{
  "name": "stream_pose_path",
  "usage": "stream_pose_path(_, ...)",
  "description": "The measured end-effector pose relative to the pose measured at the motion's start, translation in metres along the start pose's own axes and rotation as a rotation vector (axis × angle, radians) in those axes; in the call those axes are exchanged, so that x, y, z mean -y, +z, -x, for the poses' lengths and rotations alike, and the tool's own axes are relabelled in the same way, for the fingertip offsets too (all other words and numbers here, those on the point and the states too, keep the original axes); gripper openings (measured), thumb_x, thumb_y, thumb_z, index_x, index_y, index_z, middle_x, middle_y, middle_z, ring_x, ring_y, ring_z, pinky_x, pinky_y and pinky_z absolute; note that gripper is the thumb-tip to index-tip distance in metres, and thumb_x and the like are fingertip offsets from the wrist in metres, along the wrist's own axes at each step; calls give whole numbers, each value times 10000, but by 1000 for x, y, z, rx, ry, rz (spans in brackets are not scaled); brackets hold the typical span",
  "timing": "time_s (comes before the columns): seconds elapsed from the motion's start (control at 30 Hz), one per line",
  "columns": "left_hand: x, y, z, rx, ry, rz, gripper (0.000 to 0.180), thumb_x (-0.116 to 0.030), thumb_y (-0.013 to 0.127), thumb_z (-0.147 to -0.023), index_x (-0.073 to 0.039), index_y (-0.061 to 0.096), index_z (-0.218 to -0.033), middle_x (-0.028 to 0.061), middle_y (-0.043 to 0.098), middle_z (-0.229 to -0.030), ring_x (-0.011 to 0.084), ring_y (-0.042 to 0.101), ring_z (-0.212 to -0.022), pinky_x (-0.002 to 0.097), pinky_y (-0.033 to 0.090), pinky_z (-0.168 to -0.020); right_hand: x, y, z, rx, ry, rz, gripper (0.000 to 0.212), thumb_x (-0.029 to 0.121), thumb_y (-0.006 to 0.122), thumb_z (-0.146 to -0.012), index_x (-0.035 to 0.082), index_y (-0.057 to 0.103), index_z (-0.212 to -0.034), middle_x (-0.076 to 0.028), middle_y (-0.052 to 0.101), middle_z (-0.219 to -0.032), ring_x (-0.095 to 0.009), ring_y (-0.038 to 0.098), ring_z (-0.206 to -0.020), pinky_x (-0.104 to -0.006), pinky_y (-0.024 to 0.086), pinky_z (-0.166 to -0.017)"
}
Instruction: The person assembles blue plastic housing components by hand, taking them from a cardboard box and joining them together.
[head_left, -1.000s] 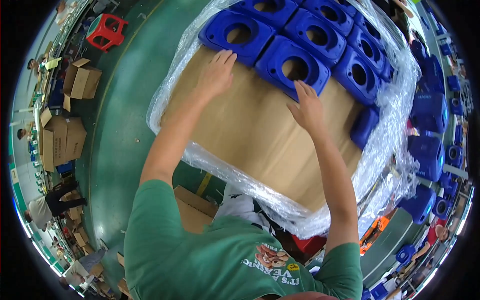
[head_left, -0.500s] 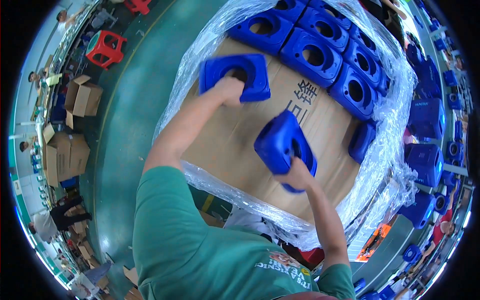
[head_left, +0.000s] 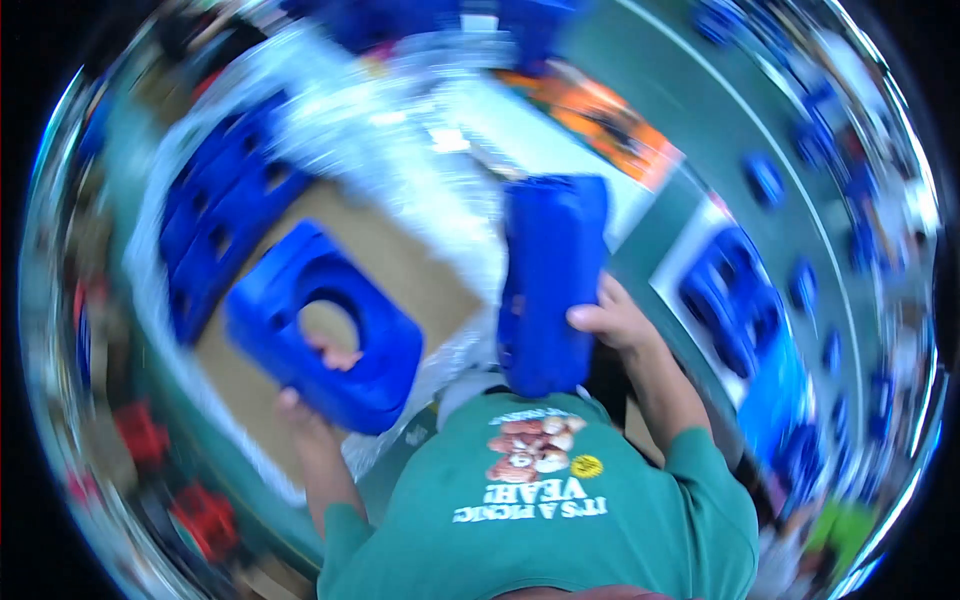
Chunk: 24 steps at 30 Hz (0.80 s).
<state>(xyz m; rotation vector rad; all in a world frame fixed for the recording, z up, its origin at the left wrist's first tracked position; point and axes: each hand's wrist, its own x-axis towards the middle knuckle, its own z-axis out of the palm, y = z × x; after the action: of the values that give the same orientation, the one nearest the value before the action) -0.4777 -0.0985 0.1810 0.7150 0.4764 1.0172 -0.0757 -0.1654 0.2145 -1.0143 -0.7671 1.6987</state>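
Blue housings (head_left: 385, 365) in left hand (head_left: 314, 425) and right hand (head_left: 622, 318), others (head_left: 230, 205) seemingly inside plastic wrap (head_left: 400, 125)

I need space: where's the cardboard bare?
Bare brown cardboard shows upper right and lower left of the blue holed plastic housing in the left hand, reaching the clear plastic wrap; blue plastic housings crowd the cardboard's upper left.

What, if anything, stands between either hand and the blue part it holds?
Nothing visible. The left hand grips the holed blue part directly, its fingers showing through the hole; the right hand has its bare thumb on the other blue part.
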Motion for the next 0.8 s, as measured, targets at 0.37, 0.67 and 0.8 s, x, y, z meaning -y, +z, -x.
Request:
stream_pose_path(0.37,165,249,-119,513,-314,-6,721,-402,639,-698,63,412,-1200,197,522,-998,325,592,-869,475,488,-889,4,-215,339,-1372,-286,605,692,220,678,-790,-35,353,-1345,-188,536,-1237,-279,542,-1125,-363,404,-974)
stream_pose_path(0.67,212,362,-181,682,-502,-211,758,-366,663,-614,82,437,-1182,196,555,-930,327,608,-801,464,505,-830,-85,-360,408,-1600,631,720,910,439,578,-835,-148,148,-1382,-327,522,-1212,-410,546,-1117,-429,435,-943)
stream_pose_path(0.8,241,398,-217,803,-539,-232,801,-357,675,-595,97,432,-1209,194,565,-917,332,614,-802,462,504,-819,-67,-344,379,-1601,690,536,847,506,434,-901,-107,150,-1411,-313,488,-1268,-395,498,-1185,-426,380,-1005)
